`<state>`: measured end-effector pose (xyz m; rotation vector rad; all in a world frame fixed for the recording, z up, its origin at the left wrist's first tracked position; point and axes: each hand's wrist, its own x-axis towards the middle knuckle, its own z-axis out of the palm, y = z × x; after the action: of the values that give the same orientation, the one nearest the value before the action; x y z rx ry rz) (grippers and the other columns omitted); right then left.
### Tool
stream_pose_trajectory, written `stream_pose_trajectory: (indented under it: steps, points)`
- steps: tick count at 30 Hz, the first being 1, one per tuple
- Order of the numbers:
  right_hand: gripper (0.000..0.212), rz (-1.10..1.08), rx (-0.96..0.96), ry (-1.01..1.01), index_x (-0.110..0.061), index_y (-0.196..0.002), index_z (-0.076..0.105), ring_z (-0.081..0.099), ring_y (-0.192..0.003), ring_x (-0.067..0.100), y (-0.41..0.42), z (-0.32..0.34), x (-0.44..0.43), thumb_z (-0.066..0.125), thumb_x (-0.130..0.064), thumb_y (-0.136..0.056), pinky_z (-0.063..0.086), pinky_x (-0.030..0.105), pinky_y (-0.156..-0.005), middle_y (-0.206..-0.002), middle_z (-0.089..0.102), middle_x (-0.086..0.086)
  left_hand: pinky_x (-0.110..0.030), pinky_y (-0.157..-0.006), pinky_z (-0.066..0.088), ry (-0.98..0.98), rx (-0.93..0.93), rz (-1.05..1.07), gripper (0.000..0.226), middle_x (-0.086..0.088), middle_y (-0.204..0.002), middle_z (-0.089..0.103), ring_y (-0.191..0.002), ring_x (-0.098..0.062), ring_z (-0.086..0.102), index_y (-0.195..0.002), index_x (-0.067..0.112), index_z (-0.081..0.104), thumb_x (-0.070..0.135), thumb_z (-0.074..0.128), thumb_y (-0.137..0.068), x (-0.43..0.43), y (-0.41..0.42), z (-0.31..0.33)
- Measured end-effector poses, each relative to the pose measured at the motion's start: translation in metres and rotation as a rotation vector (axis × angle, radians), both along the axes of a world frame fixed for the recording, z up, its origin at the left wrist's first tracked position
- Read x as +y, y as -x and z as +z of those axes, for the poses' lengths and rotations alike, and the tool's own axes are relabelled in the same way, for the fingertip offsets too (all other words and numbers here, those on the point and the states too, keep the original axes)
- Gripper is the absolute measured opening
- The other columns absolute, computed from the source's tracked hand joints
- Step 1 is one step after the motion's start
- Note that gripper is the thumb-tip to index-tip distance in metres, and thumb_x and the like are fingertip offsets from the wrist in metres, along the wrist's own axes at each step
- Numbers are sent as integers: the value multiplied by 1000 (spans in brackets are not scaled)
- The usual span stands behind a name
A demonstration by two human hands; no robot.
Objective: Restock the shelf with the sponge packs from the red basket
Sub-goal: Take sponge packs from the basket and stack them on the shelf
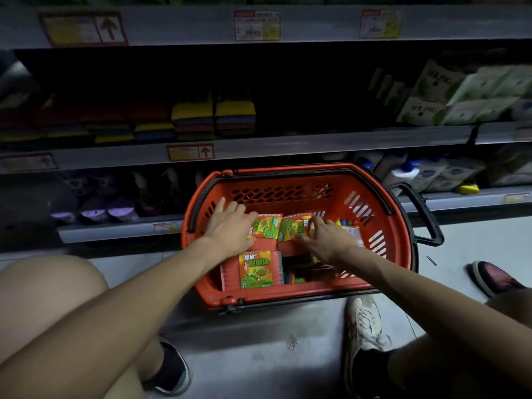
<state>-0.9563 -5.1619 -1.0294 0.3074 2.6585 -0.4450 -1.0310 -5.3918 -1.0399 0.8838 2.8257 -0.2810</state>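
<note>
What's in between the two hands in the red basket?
Two sponge packs lie side by side there: the left sponge pack touching the left hand, the right sponge pack touching the right hand. The head view shows this.

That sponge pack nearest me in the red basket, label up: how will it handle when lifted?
The sponge pack looks like stacked ribbed sponges under a label band, so probably light and squashy rather than stiff. Flat and blocky, it should not roll. Its label looks glossy and may slip, so grip its edges.
</note>
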Motion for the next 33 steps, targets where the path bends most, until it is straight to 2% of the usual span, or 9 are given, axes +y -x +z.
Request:
stream_pose_trajectory:
  steps: [5, 9, 12, 15, 21, 24, 28, 30, 33]
  points:
    - [93, -262, -51, 269, -7, -158, 18, 55, -130, 38, 13, -13, -8, 54, -66, -94, 47, 45, -108, -152, 46, 23, -47, -118, 29, -30, -80, -53, 77, -8, -147, 48, -137, -29, 43, -153, 27, 34, 48, 68, -88, 22, 8, -9]
    - [91, -460, -45, 396, -7, -155, 24, 51, -133, 39, 27, -23, -12, 63, -60, -91, 45, 50, -111, -154, 43, 22, -45, -112, 37, -31, -137, -44, 88, -6, -145, 49, -134, -28, 45, -156, 26, 30, 42, 78, -83, 35, 18, -20]
    - [90, -554, -48, 473, -9, -155, 25, 51, -133, 38, 34, -30, -9, 69, -54, -90, 44, 49, -112, -152, 46, 20, -47, -112, 38, -35, -198, -22, 101, -5, -151, 44, -138, -29, 42, -158, 24, 26, 42, 84, -77, 44, 30, -23]
    - [89, -638, -45, 521, -13, -148, 34, 60, -121, 33, 38, -34, -4, 83, -43, -80, 49, 47, -106, -138, 57, 15, -49, -114, 35, -9, -298, -15, 119, -3, -161, 33, -145, -29, 35, -161, 22, 16, 43, 89, -70, 51, 45, -23]
    - [116, -703, -150, 576, -25, -151, 25, 62, -108, 30, 42, -29, 2, 94, -35, -59, 56, 48, -94, -124, 59, 11, -50, -119, 28, 18, -472, 33, 139, -4, -165, 26, -150, -30, 28, -162, 20, 2, 53, 91, -61, 54, 55, -28]
    - [124, -656, -160, 575, -37, -147, 26, 60, -109, 31, 41, -29, 5, 94, -42, -43, 58, 45, -86, -130, 54, 13, -47, -118, 31, -39, -472, 67, 135, -8, -158, 30, -143, -31, 34, -162, 16, 10, 53, 91, -61, 52, 53, -29]
    - [126, -636, -111, 573, -33, -138, 39, 61, -111, 34, 41, -35, 11, 87, -50, -22, 60, 49, -89, -128, 55, 13, -45, -111, 36, -139, -397, 93, 122, -7, -143, 35, -132, -29, 39, -153, 12, 31, 59, 91, -57, 52, 44, -27]
    - [116, -652, -84, 621, -26, -134, 39, 65, -105, 33, 37, -20, 8, 90, -42, -32, 61, 50, -86, -120, 60, 13, -44, -107, 40, -220, -368, 110, 111, -6, -137, 40, -129, -28, 40, -147, 14, 39, 57, 91, -59, 53, 42, -25]
    - [86, -663, -57, 721, -19, -134, 37, 67, -101, 28, 34, -1, 9, 89, -24, -66, 62, 42, -78, -117, 62, 11, -41, -101, 42, -352, -326, 120, 80, -2, -127, 48, -123, -25, 42, -134, 22, 50, 46, 89, -69, 56, 40, -15]
